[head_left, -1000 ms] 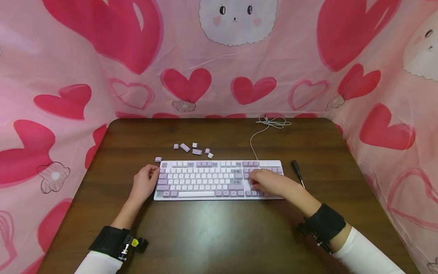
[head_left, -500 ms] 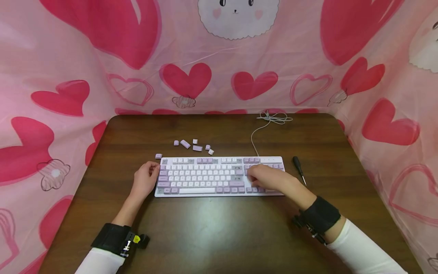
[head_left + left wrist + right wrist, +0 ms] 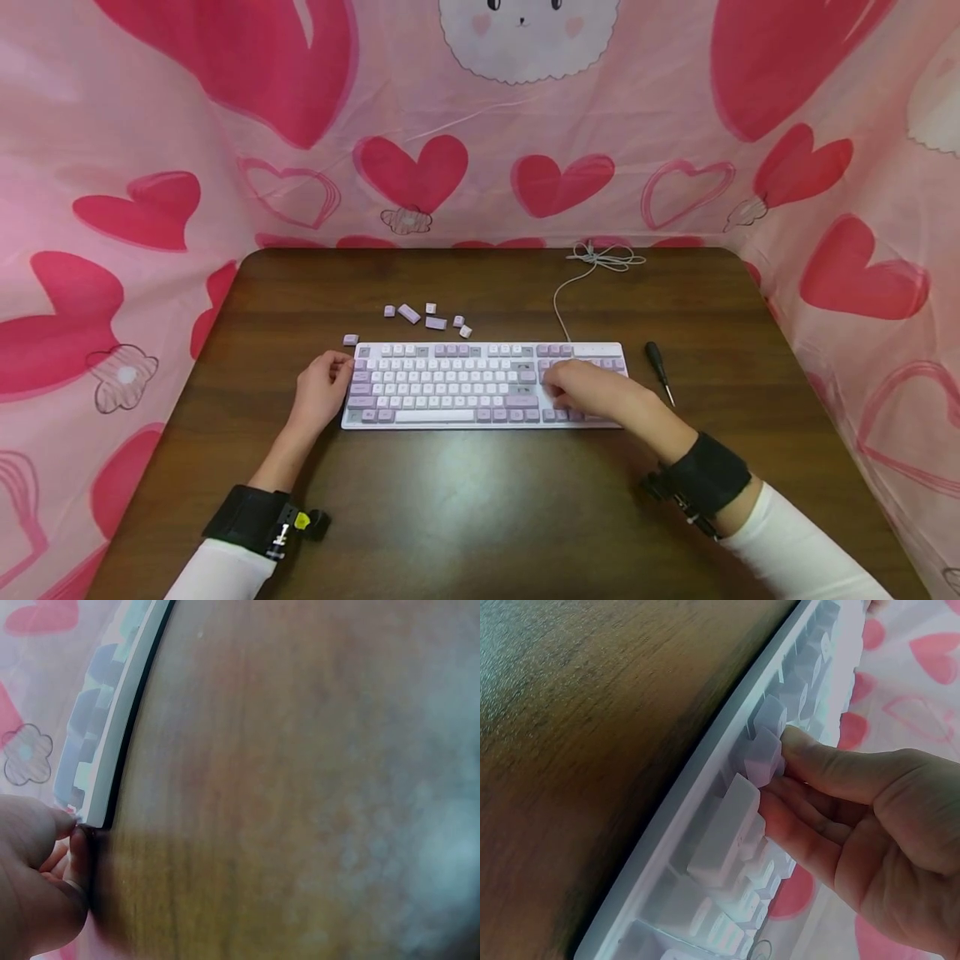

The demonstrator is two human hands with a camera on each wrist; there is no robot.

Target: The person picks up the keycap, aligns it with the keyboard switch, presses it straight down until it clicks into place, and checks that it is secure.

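A white and lilac keyboard [image 3: 435, 416] lies on the brown wooden table. At its left end, my left hand [image 3: 321, 388] holds the edge; in the left wrist view the thumb tip sits at the keyboard's corner with a curled finger against its side. My right hand [image 3: 588, 387] is over the right part of the keyboard. In the right wrist view its thumb and index finger pinch a lilac keycap [image 3: 763, 759] that stands among the other keys, beside a long pale keycap [image 3: 726, 829]. In the head view this hand hides the keys under it.
Behind the keyboard lie several loose keycaps [image 3: 408, 313], white and lilac, with one lilac keycap [image 3: 350, 340] near the left corner. A black-handled screwdriver [image 3: 656, 363] is to the right. The white cable [image 3: 557, 298] runs back to a tied bundle. Pink heart-patterned cloth surrounds the table.
The head view has tilted slightly, so the scene sits a little higher. The right forearm has shifted slightly; both hands keep their places at the keyboard.
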